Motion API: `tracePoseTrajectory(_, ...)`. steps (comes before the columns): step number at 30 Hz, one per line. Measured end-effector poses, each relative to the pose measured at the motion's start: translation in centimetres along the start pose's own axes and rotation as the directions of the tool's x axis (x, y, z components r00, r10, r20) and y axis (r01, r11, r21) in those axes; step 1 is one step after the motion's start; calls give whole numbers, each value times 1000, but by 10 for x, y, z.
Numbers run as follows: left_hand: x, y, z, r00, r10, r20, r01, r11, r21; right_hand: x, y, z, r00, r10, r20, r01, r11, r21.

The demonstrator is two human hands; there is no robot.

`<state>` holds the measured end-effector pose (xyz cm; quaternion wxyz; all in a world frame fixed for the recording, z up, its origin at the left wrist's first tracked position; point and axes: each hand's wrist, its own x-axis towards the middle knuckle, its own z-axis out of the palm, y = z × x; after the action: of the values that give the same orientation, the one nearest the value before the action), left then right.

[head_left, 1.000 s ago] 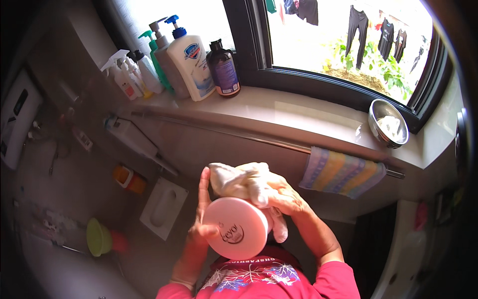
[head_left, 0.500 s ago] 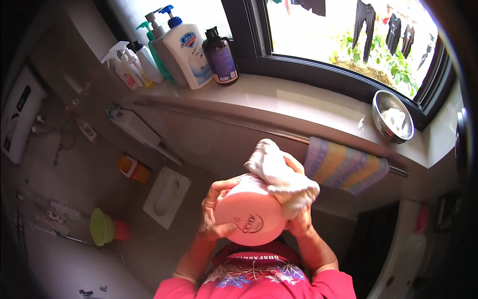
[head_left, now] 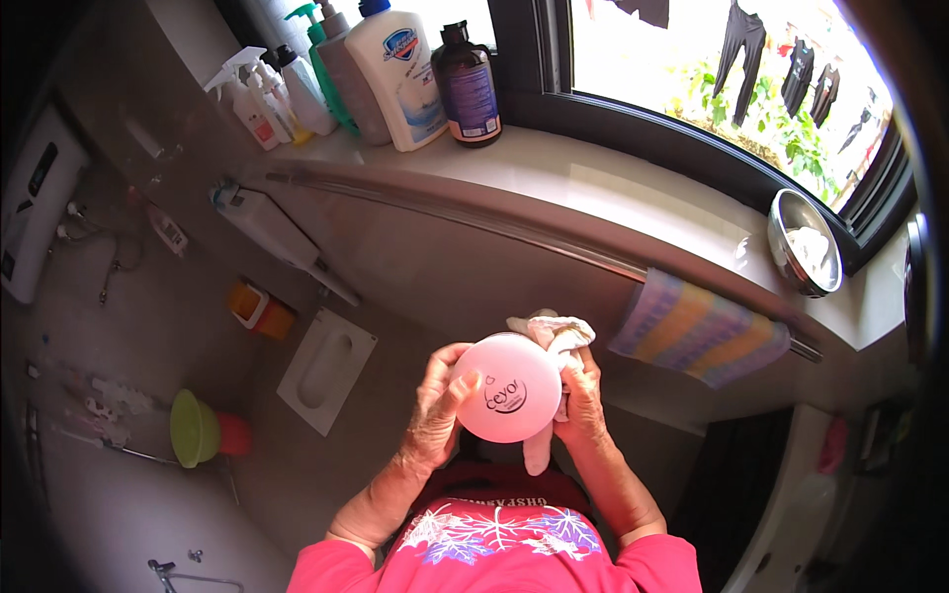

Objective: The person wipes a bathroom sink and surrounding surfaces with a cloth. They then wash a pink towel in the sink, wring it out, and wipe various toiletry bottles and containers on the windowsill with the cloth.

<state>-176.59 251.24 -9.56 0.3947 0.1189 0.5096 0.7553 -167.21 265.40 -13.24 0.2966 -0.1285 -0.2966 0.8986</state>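
A round pink tub (head_left: 510,381) is held up in front of my chest, its flat end with dark print facing up. My left hand (head_left: 433,413) grips it from the left, thumb lying on the flat end and fingers round the side. On the other side, my right hand (head_left: 581,400) is closed on a white cloth (head_left: 554,330) against the tub's right edge. The cloth bunches up behind the tub, and one end hangs below it. The fingers of my right hand are partly hidden by the cloth.
Several pump and spray bottles (head_left: 395,84) stand on the window ledge (head_left: 593,188), with a metal bowl (head_left: 786,247) at its right end. A striped towel (head_left: 697,326) hangs on a metal rail (head_left: 474,224). Below are a squat toilet (head_left: 306,376), an orange bin (head_left: 265,308) and a green basin (head_left: 193,430).
The tub has moved up and away from my body, its printed end turning to face up. The cloth has shifted from over its far right side to behind and below its right edge.
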Motion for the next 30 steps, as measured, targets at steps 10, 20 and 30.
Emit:
tracePoseTrajectory(10, 14, 51, -73, 960, 29, 279, -147, 898, 414, 27, 36, 13, 957, 40, 286, 54, 949, -312)
tracePoseTrajectory(20, 35, 71, -127, 770, 74, 634, -595, 441, 672, 74, 42, 139, 528, 617, 584, 718, 42, -695)
tracePoseTrajectory(30, 51, 86, -144, 946, -118, 303, 71, 984, 161, 119, 76, 91, 757, 264, 597, 399, 538, -743)
